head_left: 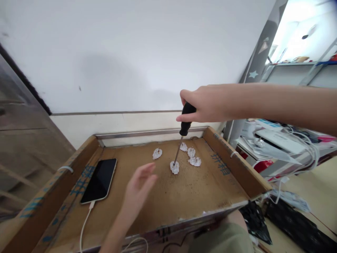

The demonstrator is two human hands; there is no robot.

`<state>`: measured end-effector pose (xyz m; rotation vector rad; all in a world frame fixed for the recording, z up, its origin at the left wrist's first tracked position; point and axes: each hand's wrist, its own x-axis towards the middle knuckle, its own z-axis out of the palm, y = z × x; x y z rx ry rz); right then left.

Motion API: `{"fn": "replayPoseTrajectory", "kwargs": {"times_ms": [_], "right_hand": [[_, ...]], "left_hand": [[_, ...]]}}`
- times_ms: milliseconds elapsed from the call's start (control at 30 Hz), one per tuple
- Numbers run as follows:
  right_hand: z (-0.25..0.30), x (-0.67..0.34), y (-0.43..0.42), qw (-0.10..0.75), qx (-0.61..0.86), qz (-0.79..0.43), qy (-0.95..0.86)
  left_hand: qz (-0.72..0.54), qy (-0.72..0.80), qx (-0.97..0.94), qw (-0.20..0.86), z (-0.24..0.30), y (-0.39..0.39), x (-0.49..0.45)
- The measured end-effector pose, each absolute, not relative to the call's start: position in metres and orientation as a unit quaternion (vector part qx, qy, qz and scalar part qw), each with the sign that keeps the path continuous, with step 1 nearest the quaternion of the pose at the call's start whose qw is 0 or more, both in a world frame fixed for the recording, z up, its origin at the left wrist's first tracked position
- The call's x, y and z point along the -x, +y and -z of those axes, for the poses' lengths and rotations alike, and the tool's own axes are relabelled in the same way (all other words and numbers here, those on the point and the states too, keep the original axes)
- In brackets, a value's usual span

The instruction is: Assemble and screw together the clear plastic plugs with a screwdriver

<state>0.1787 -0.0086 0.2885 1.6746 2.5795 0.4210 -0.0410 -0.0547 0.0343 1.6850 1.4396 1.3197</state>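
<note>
My right hand (201, 105) is wrapped round the black handle of a screwdriver (185, 119). The shaft slants down, and its tip meets a small clear plastic piece (174, 168) on the cardboard surface. Left of that piece, my left hand (142, 184) hovers with fingers curved and apart, holding nothing. Another clear piece with metal pins (157, 153) lies just beyond my left fingertips. Behind and right of the screwdriver tip sit three similar clear pieces, the nearest one (195, 161) on its own base with pins up.
A smartphone (100, 181) with a white charging cable (86, 219) lies at the left. Raised cardboard sides (237, 163) bound the work surface (195, 200). A white board (131, 59) stands behind. To the right are a cluttered shelf (276, 144) and black bags (297, 221) on the floor.
</note>
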Motion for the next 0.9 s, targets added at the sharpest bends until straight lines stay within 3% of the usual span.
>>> {"fn": "replayPoseTrajectory", "kwargs": {"times_ms": [100,200,300,467,633,800,900], "right_hand": [[-0.29,-0.171,-0.004,0.061,-0.531,-0.069,0.842],[-0.29,-0.166,-0.001,0.036,-0.545,-0.083,0.834],[-0.29,-0.163,0.001,0.019,-0.574,-0.133,0.808],[-0.295,-0.161,0.002,0.087,-0.55,-0.067,0.828],[-0.296,-0.159,0.001,0.053,-0.589,-0.103,0.8],[-0.3,-0.156,-0.003,0.097,-0.543,-0.027,0.834],[-0.3,-0.154,-0.006,0.111,-0.579,-0.112,0.8]], "left_hand": [[-0.384,0.457,-0.772,0.218,-0.024,-0.011,0.003],[-0.318,0.44,-0.816,0.198,-0.008,0.012,-0.014],[-0.318,0.436,-0.823,0.176,0.004,0.015,-0.012],[-0.333,0.427,-0.819,0.191,0.009,0.012,-0.007],[-0.336,0.426,-0.813,0.211,0.012,0.015,-0.01],[-0.33,0.428,-0.815,0.208,0.012,0.014,-0.01],[-0.331,0.427,-0.815,0.209,0.012,0.013,-0.01]]}}
